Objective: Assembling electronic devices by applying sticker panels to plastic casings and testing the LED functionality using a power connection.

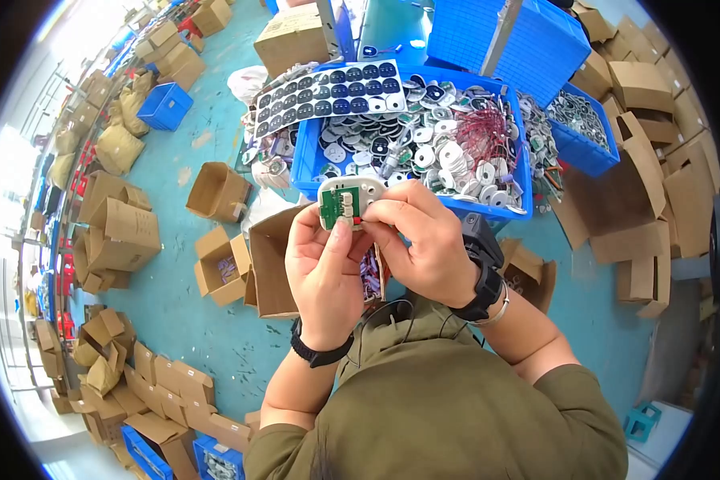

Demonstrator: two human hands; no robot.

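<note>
In front of my chest I hold a white rounded plastic housing (369, 190) with a green circuit board (328, 206) set in it. My left hand (321, 268) grips it from the left and below, the thumb lying over the board's lower edge. From the right, my right hand (425, 240) pinches at the housing's lower right edge. A small red and dark spot shows by those fingertips; I cannot make out what it is. Just beyond my hands stands a blue bin (302, 160) heaped with white round parts and a bundle of red wires (485, 132).
A sheet of black round stickers (328, 94) lies over the bin's far left corner. Close under my hands is an opened cardboard box (273, 276) with purple items. Another blue bin (592, 160) stands at the right. Cardboard boxes (122, 232) crowd the left side.
</note>
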